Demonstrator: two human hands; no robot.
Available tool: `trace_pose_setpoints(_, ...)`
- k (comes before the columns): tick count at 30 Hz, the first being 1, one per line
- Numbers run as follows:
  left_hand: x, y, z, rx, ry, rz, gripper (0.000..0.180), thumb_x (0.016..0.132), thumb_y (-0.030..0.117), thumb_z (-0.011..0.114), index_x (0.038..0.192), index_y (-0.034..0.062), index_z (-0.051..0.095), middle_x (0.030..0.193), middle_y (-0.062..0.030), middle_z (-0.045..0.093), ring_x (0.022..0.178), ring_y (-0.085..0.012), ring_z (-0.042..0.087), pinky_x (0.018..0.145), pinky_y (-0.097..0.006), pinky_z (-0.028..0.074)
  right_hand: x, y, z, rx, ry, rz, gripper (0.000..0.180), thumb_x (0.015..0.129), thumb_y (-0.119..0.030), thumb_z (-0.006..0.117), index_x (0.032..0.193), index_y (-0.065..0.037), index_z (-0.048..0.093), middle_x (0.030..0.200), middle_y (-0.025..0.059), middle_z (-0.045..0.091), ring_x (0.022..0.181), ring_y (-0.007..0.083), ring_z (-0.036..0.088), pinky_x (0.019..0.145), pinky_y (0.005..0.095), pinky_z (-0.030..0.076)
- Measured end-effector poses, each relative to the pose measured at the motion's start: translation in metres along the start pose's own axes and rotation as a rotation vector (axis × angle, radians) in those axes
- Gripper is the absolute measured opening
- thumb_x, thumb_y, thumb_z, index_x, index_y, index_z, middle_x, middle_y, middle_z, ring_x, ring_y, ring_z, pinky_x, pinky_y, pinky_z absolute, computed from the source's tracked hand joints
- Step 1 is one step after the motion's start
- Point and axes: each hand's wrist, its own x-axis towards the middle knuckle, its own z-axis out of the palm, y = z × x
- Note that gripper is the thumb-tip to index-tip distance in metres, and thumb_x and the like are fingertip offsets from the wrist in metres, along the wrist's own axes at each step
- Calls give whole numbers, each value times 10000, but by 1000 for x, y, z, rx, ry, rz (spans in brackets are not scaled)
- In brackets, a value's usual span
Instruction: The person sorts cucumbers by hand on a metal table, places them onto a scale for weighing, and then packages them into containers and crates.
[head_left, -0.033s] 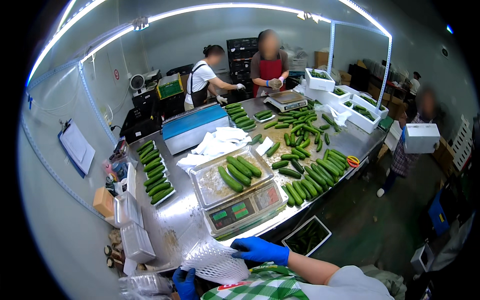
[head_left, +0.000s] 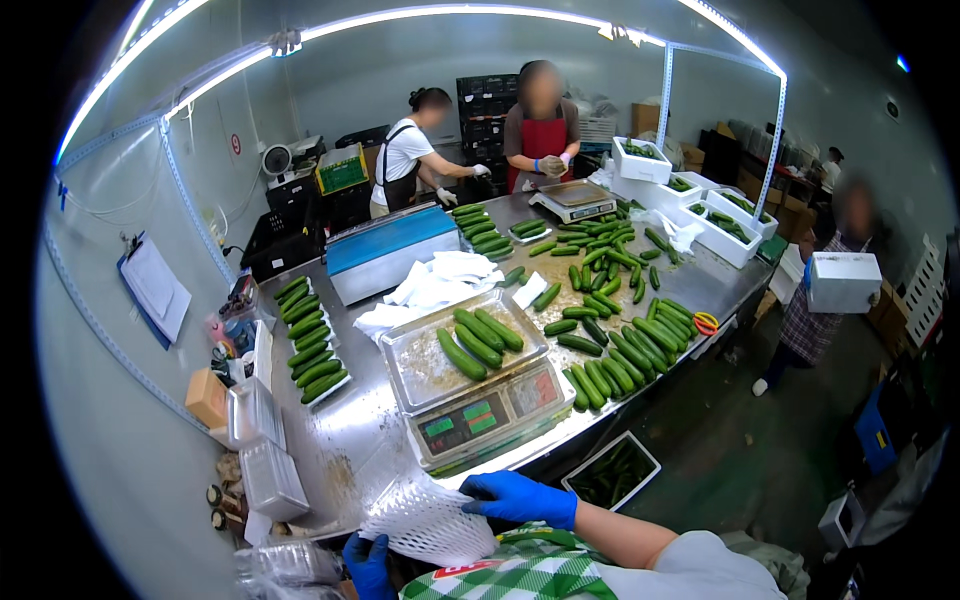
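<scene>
A white foam net (head_left: 430, 520) is stretched between my two blue-gloved hands at the near edge of the table. My right hand (head_left: 518, 500) pinches its right upper side between thumb and fingers. Lower down, my left hand (head_left: 370, 566) grips the net's left end, partly cut off by the picture's lower edge. Just beyond the net stands a weighing scale (head_left: 490, 418) with lit green displays. Several cucumbers (head_left: 478, 340) lie on its metal tray (head_left: 420, 385).
Loose cucumbers (head_left: 635, 355) spread over the steel table (head_left: 365, 440); packed trays of cucumbers (head_left: 318, 345) line its left. White cloths (head_left: 430, 285) lie behind the scale. Two people stand across the table; another at right carries a white box (head_left: 845, 282). A crate (head_left: 615, 470) sits below the edge.
</scene>
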Motion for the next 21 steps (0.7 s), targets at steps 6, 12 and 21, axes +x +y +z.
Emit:
trace_pose_setpoints(6, -16, 55, 32, 228, 139, -206, 306, 795, 68, 681, 1083, 3, 600, 1011, -66, 627, 897, -144, 556, 809, -277, 454, -3, 9, 6, 3, 32, -25, 371, 862, -318, 591, 1048, 1, 551, 923, 184, 618, 804, 283, 589, 743, 351, 465)
trace_pose_setpoints(12, -3, 22, 14, 199, 70, -107, 358, 769, 55, 705, 1103, 2, 590, 1023, -63, 623, 893, -147, 554, 804, -282, 454, -12, 4, 7, 15, 67, 16, 402, 861, -333, 595, 1091, -5, 552, 953, 172, 618, 837, 259, 592, 773, 330, 465)
trace_pose_setpoints(21, 2, -3, -2, 199, -448, -305, 532, 713, -56, 703, 1207, -30, 506, 1139, -137, 589, 952, -204, 592, 844, -317, 484, -3, -9, 18, 118, 133, 9, 409, 858, -303, 609, 1118, 6, 545, 965, 186, 621, 857, 259, 608, 774, 333, 473)
